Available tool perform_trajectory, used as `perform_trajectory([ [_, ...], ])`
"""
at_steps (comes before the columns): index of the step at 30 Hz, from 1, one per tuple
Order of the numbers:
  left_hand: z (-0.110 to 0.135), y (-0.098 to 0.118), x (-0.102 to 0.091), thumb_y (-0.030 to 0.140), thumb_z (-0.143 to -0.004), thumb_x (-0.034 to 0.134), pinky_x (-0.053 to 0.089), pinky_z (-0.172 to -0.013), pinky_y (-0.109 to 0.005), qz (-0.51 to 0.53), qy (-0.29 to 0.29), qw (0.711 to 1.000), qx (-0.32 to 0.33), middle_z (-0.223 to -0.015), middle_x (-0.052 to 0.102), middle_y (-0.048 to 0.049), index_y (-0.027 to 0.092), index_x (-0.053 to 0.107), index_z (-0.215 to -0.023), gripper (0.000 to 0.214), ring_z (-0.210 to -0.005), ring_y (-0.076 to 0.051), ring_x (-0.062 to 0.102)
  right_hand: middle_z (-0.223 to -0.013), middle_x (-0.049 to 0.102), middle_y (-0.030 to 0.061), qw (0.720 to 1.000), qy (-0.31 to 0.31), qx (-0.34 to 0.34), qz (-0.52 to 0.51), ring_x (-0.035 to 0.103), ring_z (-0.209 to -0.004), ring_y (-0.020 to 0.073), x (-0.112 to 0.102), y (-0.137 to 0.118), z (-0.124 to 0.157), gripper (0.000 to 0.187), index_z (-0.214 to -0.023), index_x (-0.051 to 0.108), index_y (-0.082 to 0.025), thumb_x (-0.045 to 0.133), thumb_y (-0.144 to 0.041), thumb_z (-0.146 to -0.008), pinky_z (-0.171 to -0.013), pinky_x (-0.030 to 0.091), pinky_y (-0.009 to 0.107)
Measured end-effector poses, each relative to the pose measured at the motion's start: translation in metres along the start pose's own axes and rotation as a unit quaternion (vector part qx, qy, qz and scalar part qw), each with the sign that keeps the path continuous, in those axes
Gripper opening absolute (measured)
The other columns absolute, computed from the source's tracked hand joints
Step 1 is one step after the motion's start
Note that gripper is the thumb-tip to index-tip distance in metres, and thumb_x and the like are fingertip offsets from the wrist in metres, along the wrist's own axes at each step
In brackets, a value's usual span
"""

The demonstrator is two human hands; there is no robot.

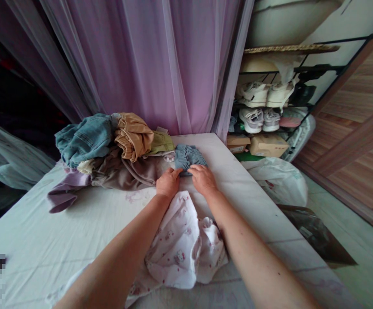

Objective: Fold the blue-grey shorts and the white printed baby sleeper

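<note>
At the far part of the table lies a small folded blue-grey garment with gathered, ruffled edging. My left hand pinches its near left edge, thumb and fingers together. The near right edge is gripped by my right hand, whose fingers curl over the cloth. Fingertips are partly hidden in the fabric. Between and below my forearms is a crumpled white garment with a small red and pink print.
A clothes pile to the left holds blue denim, tan elastic-waisted, green, brown and purple garments on the white-covered table. Purple curtains hang behind. A shoe rack stands at right.
</note>
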State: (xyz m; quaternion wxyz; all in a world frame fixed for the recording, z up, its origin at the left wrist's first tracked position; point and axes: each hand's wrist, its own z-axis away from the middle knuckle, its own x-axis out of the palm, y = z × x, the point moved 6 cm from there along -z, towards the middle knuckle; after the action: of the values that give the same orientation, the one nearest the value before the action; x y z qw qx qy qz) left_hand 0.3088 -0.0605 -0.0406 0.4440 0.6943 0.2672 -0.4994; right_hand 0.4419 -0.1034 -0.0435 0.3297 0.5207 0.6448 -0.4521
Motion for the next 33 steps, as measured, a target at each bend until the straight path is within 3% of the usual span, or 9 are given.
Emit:
perform_trajectory([
  [5,-0.003,-0.002,0.004,0.016,-0.085,0.050,0.047,-0.093,-0.037,0.047,-0.012,0.999,0.001,-0.118,0.064,-0.0104,0.028,0.068,-0.124,0.044,-0.108,-0.027,0.061,-0.140,0.056,0.0102,0.998,0.002,-0.019,-0.064,0.046,-0.131,0.0228,0.007,0.002,0.015,0.047,-0.130,0.062,-0.017,0.048,-0.015,-0.085,-0.112,0.034,0.038],
  [8,-0.008,-0.013,0.004,0.011,-0.077,0.056,0.042,-0.102,-0.037,0.180,-0.031,0.983,-0.010,-0.118,0.067,-0.0107,0.022,0.072,-0.118,0.046,-0.112,-0.028,0.059,-0.139,0.057,0.0112,0.986,0.079,0.029,-0.147,0.048,-0.130,0.0236,0.001,0.014,0.021,0.046,-0.127,0.064,-0.017,0.051,-0.023,-0.083,-0.113,0.035,0.039],
  [10,-0.007,-0.021,0.001,0.010,-0.074,0.057,0.042,-0.102,-0.034,0.238,-0.051,0.970,-0.006,-0.112,0.072,-0.0085,0.020,0.074,-0.112,0.043,-0.109,-0.026,0.061,-0.130,0.064,0.0120,0.948,0.154,0.118,-0.253,0.055,-0.123,0.0239,-0.004,0.035,0.027,0.041,-0.118,0.068,-0.017,0.051,-0.028,-0.082,-0.109,0.040,0.040],
  [14,0.016,-0.042,-0.005,0.021,-0.077,0.059,0.048,-0.091,-0.033,0.351,-0.102,0.931,-0.019,-0.099,0.075,-0.0056,0.018,0.074,-0.109,0.036,-0.091,-0.021,0.066,-0.106,0.073,0.0105,0.807,0.219,0.273,-0.475,0.066,-0.104,0.0256,0.002,0.072,0.045,0.040,-0.101,0.070,-0.017,0.058,-0.044,-0.075,-0.096,0.050,0.043],
  [17,0.046,-0.057,-0.007,0.032,-0.073,0.067,0.047,-0.091,-0.035,0.474,-0.134,0.869,-0.050,-0.096,0.075,-0.0045,0.018,0.075,-0.103,0.034,-0.088,-0.020,0.064,-0.098,0.075,0.0079,0.769,0.204,0.286,-0.533,0.067,-0.098,0.0259,0.000,0.073,0.060,0.039,-0.090,0.071,-0.020,0.067,-0.049,-0.066,-0.093,0.051,0.043],
  [22,0.090,-0.077,-0.018,0.040,-0.067,0.076,0.046,-0.093,-0.034,0.540,-0.147,0.823,-0.098,-0.093,0.074,-0.0039,0.020,0.075,-0.092,0.032,-0.091,-0.020,0.063,-0.094,0.076,0.0080,0.747,0.160,0.298,-0.572,0.068,-0.093,0.0262,-0.006,0.049,0.091,0.041,-0.084,0.072,-0.020,0.075,-0.052,-0.058,-0.091,0.051,0.044],
  [27,0.135,-0.098,-0.038,0.042,-0.067,0.077,0.048,-0.091,-0.033,0.517,-0.165,0.829,-0.135,-0.097,0.074,-0.0053,0.020,0.074,-0.093,0.034,-0.096,-0.022,0.064,-0.095,0.076,0.0098,0.734,0.132,0.291,-0.600,0.069,-0.094,0.0258,-0.017,0.007,0.128,0.044,-0.083,0.074,-0.020,0.075,-0.057,-0.059,-0.091,0.052,0.042],
  [30,0.167,-0.110,-0.048,0.044,-0.067,0.077,0.049,-0.087,-0.032,0.514,-0.168,0.827,-0.157,-0.100,0.074,-0.0061,0.019,0.074,-0.097,0.039,-0.093,-0.021,0.065,-0.096,0.076,0.0096,0.758,0.125,0.275,-0.578,0.068,-0.098,0.0268,-0.029,-0.017,0.150,0.046,-0.085,0.075,-0.020,0.070,-0.060,-0.065,-0.092,0.051,0.041],
  [33,0.197,-0.117,-0.058,0.043,-0.069,0.077,0.051,-0.079,-0.029,0.525,-0.160,0.823,-0.147,-0.096,0.074,-0.0065,0.018,0.073,-0.098,0.039,-0.086,-0.020,0.065,-0.101,0.075,0.0099,0.807,0.116,0.256,-0.518,0.065,-0.104,0.0287,-0.042,-0.037,0.167,0.049,-0.091,0.075,-0.019,0.064,-0.062,-0.070,-0.094,0.050,0.041],
])
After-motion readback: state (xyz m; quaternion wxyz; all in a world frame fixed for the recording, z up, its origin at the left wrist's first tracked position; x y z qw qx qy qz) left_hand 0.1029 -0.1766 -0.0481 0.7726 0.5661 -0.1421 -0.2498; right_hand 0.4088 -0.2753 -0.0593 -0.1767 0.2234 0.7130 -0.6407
